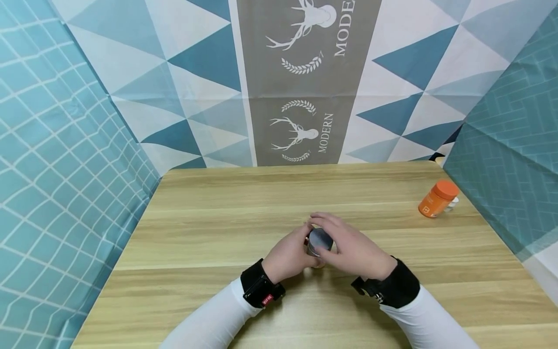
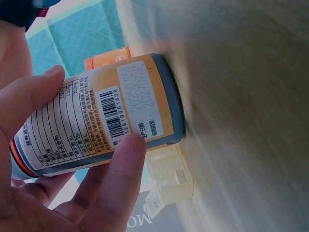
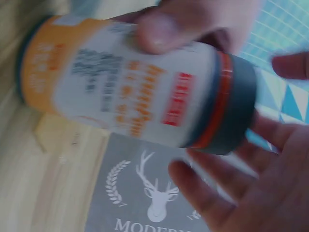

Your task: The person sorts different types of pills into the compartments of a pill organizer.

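- Left hand (image 1: 287, 254) grips the labelled bottle (image 2: 101, 125) upright at mid-table (image 1: 218, 203).
- Right hand (image 1: 350, 245) cups its dark cap (image 3: 231, 106), fingers spread (grip looks loose).
- A sudden twist could tip the bottle or scatter its contents.

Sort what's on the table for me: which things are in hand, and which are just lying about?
In hand:
- supplement bottle, gripped by the left hand
- its dark grey cap, with the right hand over it

Lying about:
- orange bottle at the table's far right edge
- small clear plastic piece beside the held bottle
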Tool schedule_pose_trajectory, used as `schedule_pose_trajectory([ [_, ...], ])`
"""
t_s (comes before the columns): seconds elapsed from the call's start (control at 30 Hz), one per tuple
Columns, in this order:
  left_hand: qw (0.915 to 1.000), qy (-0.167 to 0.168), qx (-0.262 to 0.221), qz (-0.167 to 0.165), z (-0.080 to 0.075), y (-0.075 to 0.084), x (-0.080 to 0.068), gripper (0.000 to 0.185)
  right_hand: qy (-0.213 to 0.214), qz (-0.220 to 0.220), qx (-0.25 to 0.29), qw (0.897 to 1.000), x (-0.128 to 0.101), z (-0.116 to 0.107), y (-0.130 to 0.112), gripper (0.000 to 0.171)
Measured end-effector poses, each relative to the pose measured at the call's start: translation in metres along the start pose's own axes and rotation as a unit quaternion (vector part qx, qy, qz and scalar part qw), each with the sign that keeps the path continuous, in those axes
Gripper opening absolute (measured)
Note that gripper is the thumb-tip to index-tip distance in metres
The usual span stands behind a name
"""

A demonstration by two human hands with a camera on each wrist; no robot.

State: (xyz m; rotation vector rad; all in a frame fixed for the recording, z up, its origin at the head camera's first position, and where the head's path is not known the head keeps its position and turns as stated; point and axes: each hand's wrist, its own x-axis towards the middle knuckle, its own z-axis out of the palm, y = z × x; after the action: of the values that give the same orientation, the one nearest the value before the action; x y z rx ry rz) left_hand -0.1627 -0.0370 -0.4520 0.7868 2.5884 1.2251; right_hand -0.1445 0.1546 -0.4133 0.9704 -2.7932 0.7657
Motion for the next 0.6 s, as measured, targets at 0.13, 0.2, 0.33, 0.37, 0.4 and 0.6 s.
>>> schedule_pose_trajectory([
  [0.13, 0.9999, -0.003, -0.007, 0.01, 0.001, -0.001, 0.001, 0.072, -0.053, -0.038, 0.025, 0.998, -0.004, -0.01, 0.001, 0.061],
  [0.2, 0.9999, -0.005, -0.011, 0.007, 0.001, -0.001, 0.001, 0.071, -0.065, -0.035, 0.02, 0.997, -0.005, -0.013, 0.0, 0.059],
  [0.33, 1.0, -0.004, -0.002, -0.007, 0.001, 0.0, 0.0, 0.061, -0.044, -0.025, -0.002, 0.999, -0.004, -0.011, 0.001, 0.054],
  [0.37, 1.0, -0.002, 0.004, -0.006, 0.001, 0.0, 0.0, 0.058, -0.034, -0.023, -0.008, 0.999, -0.003, -0.01, 0.001, 0.052],
  [0.4, 0.9999, 0.0, 0.009, -0.005, 0.001, 0.0, 0.0, 0.055, -0.021, -0.018, -0.015, 0.999, -0.002, -0.008, 0.001, 0.049],
  [0.6, 0.9999, 0.0, 0.015, 0.001, 0.002, 0.0, 0.002, 0.046, 0.042, 0.095, -0.034, 0.994, 0.003, 0.008, -0.003, 0.043],
])
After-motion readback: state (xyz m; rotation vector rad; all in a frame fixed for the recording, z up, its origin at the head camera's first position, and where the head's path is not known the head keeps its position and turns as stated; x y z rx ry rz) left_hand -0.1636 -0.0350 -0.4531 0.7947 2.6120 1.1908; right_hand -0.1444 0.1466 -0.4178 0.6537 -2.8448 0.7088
